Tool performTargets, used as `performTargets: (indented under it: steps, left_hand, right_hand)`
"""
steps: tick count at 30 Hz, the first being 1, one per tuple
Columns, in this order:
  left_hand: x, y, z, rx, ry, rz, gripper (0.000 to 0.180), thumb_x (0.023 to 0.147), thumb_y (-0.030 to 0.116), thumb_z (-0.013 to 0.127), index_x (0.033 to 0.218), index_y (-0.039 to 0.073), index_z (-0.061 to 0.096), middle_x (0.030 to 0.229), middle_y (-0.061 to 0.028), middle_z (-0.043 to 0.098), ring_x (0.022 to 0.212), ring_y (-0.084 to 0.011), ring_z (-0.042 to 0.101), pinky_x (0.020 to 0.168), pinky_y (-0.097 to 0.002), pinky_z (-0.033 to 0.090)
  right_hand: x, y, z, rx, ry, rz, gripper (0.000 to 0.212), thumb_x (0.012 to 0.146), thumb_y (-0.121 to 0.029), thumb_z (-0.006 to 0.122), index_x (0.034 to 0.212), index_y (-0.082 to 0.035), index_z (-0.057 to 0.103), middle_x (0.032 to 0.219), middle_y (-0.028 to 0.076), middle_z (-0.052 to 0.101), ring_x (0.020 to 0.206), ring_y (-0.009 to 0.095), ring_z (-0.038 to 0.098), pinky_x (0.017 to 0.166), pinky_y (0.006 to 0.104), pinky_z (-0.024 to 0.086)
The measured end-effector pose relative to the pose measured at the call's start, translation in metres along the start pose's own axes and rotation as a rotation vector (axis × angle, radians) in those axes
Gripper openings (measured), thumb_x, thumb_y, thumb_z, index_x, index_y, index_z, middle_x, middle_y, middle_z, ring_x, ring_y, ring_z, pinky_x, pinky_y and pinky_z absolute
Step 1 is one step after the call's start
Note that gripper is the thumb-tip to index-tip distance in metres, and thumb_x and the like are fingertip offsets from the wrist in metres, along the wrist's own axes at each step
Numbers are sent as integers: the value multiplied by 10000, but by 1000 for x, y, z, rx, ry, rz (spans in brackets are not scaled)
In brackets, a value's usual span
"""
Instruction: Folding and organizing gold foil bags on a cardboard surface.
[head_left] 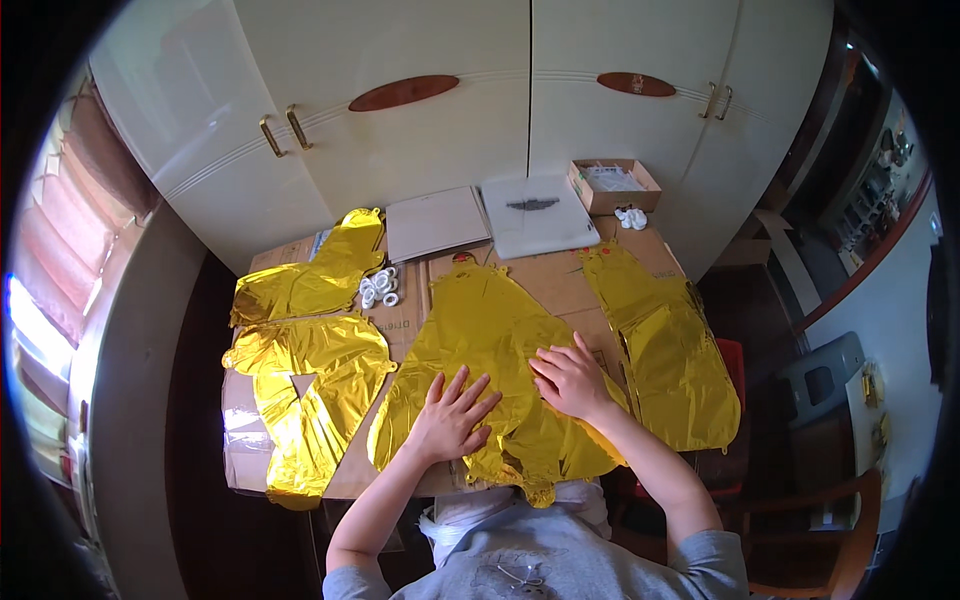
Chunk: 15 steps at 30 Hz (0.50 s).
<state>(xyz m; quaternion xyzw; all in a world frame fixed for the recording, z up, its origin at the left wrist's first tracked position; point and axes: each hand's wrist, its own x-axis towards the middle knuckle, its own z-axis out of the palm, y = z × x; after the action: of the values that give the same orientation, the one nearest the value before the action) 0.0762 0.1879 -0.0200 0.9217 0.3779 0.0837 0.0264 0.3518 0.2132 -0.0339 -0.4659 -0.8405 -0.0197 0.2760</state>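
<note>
A flat, uninflated gold foil balloon (pixel 490 320) lies in front of me on the cardboard-covered table. My left hand (pixel 450 418) rests palm down on its left part, fingers spread. On its right part lies my right hand (pixel 572 382), fingers apart and slightly bent. Neither hand holds anything. To the right is another flat gold foil balloon (pixel 675 370), creased down its length. Two more lie on the left: a nearer gold foil balloon (pixel 325 360) with a gap in its middle, and a farther gold foil balloon (pixel 300 285).
Small white rolls (pixel 378 287) lie between the balloons; more white rolls (pixel 631 218) sit at the back right by an open cardboard box (pixel 640 199). Flat grey board (pixel 435 225) and a pale flat panel (pixel 538 225) lie against the white cabinet (pixel 420 150). A wooden chair (pixel 865 520) stands at right.
</note>
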Motion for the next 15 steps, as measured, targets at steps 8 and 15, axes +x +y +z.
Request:
performTargets:
  steps: [8, 15]
  left_hand:
    - [0, -3, -1, -69, -11, -5, 623, 788, 263, 485, 1408, 202, 467, 1503, -74, 399, 1424, -362, 278, 1145, -587, 131]
    - [2, -5, -2, -75, -41, 4, 571, 842, 275, 469, 1405, 179, 459, 1510, -51, 390, 1428, -375, 266, 1137, -615, 121]
  right_hand:
    - [4, -2, 0, -29, -1, 8, 238, 839, -230, 658, 1044, -131, 725, 1030, 30, 668, 999, 220, 592, 1093, 546, 326]
    - [4, 3, 2, 42, 28, -41, 203, 837, -225, 667, 1009, -138, 733, 979, 31, 647, 947, 228, 576, 1021, 495, 378]
